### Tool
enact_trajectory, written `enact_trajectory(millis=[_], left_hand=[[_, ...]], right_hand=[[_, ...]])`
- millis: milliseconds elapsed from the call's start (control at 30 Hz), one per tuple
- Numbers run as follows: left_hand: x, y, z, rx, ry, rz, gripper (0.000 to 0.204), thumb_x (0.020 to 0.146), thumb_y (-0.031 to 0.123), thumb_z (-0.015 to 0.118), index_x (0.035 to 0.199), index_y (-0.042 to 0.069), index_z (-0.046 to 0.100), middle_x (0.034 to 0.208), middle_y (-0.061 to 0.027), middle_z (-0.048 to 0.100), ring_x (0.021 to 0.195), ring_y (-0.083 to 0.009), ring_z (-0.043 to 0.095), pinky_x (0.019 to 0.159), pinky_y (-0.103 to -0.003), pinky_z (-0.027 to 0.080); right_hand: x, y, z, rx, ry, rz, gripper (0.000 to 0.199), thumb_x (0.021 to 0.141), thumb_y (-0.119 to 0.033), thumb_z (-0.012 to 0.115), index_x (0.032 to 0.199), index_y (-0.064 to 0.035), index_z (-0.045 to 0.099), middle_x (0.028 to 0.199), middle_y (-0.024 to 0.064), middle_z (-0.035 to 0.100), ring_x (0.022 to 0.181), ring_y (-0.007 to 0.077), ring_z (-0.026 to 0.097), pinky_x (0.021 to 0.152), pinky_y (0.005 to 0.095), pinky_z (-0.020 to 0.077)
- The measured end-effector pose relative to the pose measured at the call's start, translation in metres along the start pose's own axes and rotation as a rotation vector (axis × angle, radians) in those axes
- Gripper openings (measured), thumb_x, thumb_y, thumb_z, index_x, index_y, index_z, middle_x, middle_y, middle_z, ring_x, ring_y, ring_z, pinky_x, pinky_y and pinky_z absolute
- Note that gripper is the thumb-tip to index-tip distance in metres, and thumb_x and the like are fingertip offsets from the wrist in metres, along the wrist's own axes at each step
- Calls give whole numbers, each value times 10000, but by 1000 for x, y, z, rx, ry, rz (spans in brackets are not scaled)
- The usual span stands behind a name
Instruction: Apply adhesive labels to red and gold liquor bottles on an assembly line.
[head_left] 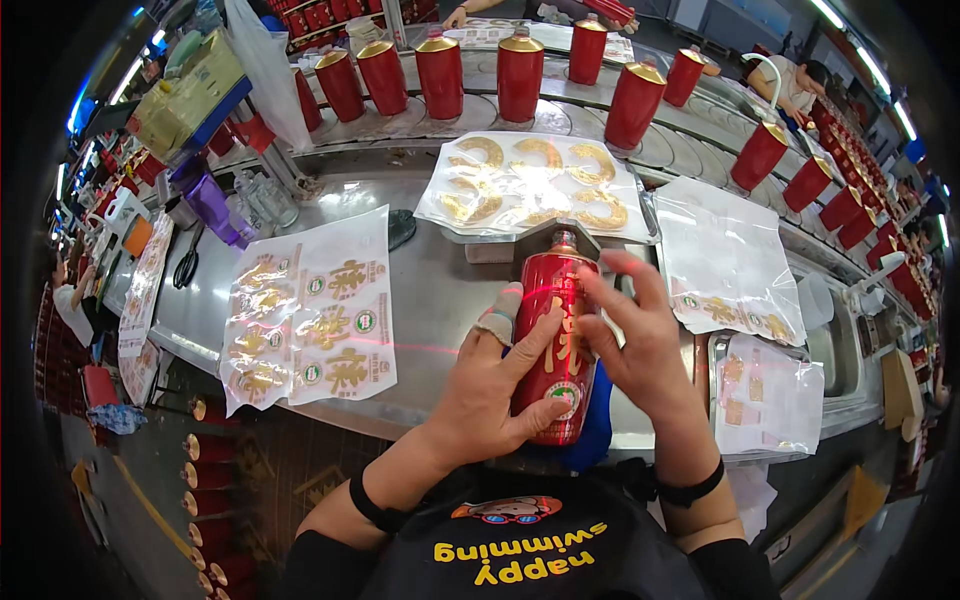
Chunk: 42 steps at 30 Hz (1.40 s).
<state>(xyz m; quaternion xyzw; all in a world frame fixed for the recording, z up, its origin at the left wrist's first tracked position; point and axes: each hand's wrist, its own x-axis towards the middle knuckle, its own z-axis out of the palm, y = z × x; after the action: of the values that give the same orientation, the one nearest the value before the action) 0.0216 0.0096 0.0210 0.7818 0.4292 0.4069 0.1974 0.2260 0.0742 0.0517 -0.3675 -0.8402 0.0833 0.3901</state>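
A red bottle [560,405] with gold characters and a round green-and-white emblem lies tilted in front of me, its neck away from me against a metal holder [590,238]. My left hand [480,385] grips it from the left, index finger and thumb laid across its front. Light wrappings cover some of that hand's fingertips. At the bottle's upper right, my right hand [640,345] has its fingers bent and apart, the fingertips at the gold characters. Beyond the neck rests a sheet of gold curved decals [535,180]. A red light line crosses the bottle and hands.
To the left on the metal table lies a decal sheet [310,310] with gold characters. More sheets [725,265] and a smaller decal sheet [768,395] lie to the right, near a sink [845,350]. Red bottles [520,80] line the conveyor behind; a purple container [210,205] stands left.
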Motion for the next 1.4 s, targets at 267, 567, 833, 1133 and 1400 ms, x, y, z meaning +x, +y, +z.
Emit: enact_trajectory(millis=[267, 567, 833, 1133, 1400], left_hand=[[4, -4, -6, -52, -49, -37, 770, 862, 480, 650, 1477, 103, 381, 1413, -361, 330, 1300, -506, 354, 1097, -522, 273], [17, -8, -1, -13, -31, -18, 808, 869, 508, 641, 1488, 80, 347, 1435, -357, 306, 1305, -507, 348, 1099, -518, 274], [20, -9, 2, -34, -26, -47, 809, 880, 481, 647, 1489, 53, 330, 1471, -359, 253, 1347, -507, 301, 1114, -510, 254], [20, -10, 1, -89, -28, -62, 818, 888, 482, 638, 1498, 46, 310, 1491, -365, 216, 1382, -512, 249, 1133, -500, 224], [14, -14, 3, -156, -38, -89, 880, 879, 510, 638, 1503, 15, 265, 1490, -356, 229, 1385, -492, 263, 1137, -488, 220]], right_hand=[[-4, 0, 5, 61, -41, 52, 456, 842, -251, 718, 1234, -37, 624, 1260, 242, 520, 1134, 405, 516, 957, 463, 436], [1, 1, 3, 21, -81, 72, 511, 861, -273, 695, 1296, -37, 567, 1288, 229, 495, 1125, 405, 506, 957, 464, 432], [2, 0, 1, -3, -121, 72, 518, 863, -266, 694, 1316, -54, 558, 1312, 218, 474, 1135, 410, 495, 965, 472, 423], [1, 0, 1, 32, -123, 91, 516, 864, -261, 692, 1315, -51, 557, 1313, 226, 476, 1156, 413, 488, 977, 476, 418], [-5, 6, 2, 56, -131, 121, 586, 860, -240, 696, 1375, -46, 496, 1338, 232, 469, 1185, 404, 483, 997, 455, 414]])
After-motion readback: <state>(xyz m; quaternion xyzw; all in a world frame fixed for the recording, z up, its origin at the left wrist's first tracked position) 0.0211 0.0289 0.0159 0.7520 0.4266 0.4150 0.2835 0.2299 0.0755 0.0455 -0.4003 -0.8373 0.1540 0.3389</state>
